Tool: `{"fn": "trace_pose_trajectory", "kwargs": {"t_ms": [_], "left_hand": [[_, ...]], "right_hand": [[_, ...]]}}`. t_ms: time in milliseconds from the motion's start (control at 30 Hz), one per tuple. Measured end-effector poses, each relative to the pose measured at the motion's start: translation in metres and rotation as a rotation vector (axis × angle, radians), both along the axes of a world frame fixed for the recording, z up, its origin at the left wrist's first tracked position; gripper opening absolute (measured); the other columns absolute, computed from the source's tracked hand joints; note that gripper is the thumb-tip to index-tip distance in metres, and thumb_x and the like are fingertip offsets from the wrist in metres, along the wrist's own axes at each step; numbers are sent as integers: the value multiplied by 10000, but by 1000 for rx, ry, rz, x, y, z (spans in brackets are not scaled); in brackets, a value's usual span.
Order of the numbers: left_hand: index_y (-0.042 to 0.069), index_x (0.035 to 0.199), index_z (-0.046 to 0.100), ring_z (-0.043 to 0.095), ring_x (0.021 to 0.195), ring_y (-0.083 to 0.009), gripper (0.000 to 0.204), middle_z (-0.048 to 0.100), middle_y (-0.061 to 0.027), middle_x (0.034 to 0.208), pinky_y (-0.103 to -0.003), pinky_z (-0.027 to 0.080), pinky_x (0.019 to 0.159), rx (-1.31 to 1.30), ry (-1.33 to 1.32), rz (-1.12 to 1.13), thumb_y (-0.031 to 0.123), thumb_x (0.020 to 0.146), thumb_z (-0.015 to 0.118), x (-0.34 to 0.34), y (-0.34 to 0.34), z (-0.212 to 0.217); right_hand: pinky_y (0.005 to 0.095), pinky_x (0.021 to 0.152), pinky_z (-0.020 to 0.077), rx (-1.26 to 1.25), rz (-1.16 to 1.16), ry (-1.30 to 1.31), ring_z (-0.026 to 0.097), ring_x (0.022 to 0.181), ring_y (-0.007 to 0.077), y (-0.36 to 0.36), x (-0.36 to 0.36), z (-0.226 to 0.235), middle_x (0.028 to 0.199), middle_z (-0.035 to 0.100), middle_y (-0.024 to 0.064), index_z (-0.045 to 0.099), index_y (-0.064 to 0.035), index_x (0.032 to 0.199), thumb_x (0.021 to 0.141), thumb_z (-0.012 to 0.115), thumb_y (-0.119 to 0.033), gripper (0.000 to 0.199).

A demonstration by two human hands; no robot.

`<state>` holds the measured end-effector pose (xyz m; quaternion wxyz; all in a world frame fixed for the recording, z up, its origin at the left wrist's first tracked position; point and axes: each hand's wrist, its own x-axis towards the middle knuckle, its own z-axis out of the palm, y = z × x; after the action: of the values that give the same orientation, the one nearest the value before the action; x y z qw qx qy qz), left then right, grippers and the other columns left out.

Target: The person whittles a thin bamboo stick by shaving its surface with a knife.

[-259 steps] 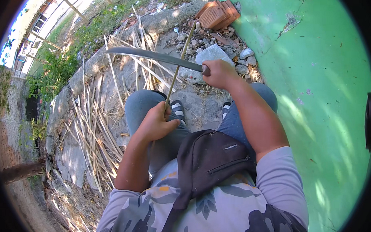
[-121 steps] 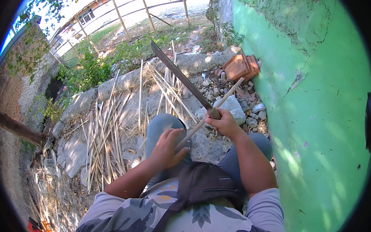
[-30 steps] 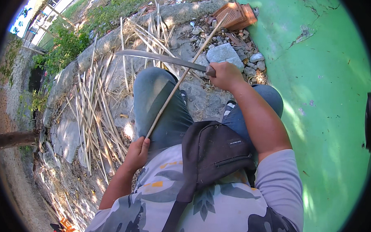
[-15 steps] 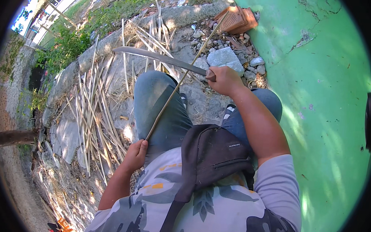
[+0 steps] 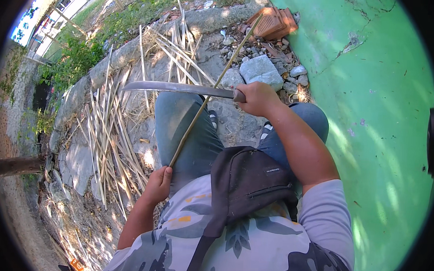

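Note:
My right hand [image 5: 259, 99] is closed round the handle of a machete [image 5: 180, 88], whose long, slightly curved blade points left above my left knee. The blade crosses a thin brown stick [image 5: 194, 120] and appears to touch it about midway. Closed on the near end of that stick is my left hand [image 5: 159, 183], low beside my left thigh. From there the stick slants up and away to the right, past the blade, toward the bricks. My fingers hide the machete's grip and the stick's near end.
Many pale split strips [image 5: 114, 136] lie heaped on the rough ground to the left, others [image 5: 181, 53] farther ahead. A pale stone block [image 5: 261, 72], rubble and orange hollow bricks [image 5: 273, 23] sit ahead. Green painted floor [image 5: 370, 117] spreads to the right. A black bag [image 5: 248, 184] rests on my lap.
The machete has moved down along the stick toward me, its blade turning nearer to level. My left hand keeps its hold on the stick's near end, almost unmoved.

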<state>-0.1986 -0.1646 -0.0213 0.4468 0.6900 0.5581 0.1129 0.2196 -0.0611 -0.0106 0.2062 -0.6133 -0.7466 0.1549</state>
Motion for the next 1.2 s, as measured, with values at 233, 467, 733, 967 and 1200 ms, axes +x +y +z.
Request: {"fn": "trace_pose_trajectory", "kwargs": {"t_ms": [233,467,733,967,1200], "left_hand": [[-4,834,521,428,592,-202,431,485,-122,625,-382,405,586,9,-1,13,341,1082,443,17,5,17],[-7,829,516,445,548,-291,443,495,-188,615,-419,407,568,69,26,-40,350,1079,436,6,0,8],[-10,825,517,439,545,-258,436,492,-180,609,-410,405,566,59,32,-49,337,1078,444,6,6,7],[-13,823,515,439,565,-261,426,492,-184,629,-409,403,569,9,35,-20,322,1078,450,20,10,19],[-4,842,524,496,579,-388,415,521,-231,655,-451,415,583,111,102,-43,335,1070,454,8,-5,12]], "right_hand": [[490,735,551,-100,-136,-19,699,859,359,10,22,-2,843,708,154,677,-143,898,776,696,-253,166],[487,749,556,-73,-1,-108,698,861,369,5,6,8,859,713,146,680,-148,913,771,695,-245,172],[470,761,550,-103,-72,-42,696,865,350,8,14,-2,877,723,126,719,-164,937,777,686,-226,175],[473,748,552,-158,-71,-37,695,867,350,19,18,-3,878,719,123,699,-172,933,773,700,-242,175],[476,744,550,-127,-21,-91,696,863,345,5,7,11,876,722,113,702,-176,915,745,702,-227,178]]}}
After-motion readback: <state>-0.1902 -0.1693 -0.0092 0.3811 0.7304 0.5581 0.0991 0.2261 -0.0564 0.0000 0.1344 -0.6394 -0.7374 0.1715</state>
